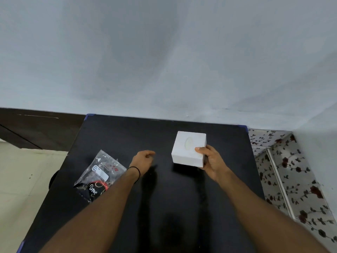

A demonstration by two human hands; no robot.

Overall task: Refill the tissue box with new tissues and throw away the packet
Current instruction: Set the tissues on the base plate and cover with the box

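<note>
Black worktop (127, 136), pale wall behind. Right grip (213, 161) clamps the white tissue box (187, 148) at its near corner, thumb on top, probably steadying it for opening. Left grip (143, 158) hovers left of the box, loosely curled, empty; packet (98, 176) lies further left.

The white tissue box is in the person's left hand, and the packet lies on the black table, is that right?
Not quite. The head view shows the right hand gripping the white tissue box, not the left. The left hand holds nothing. The packet does lie on the black table.
</note>
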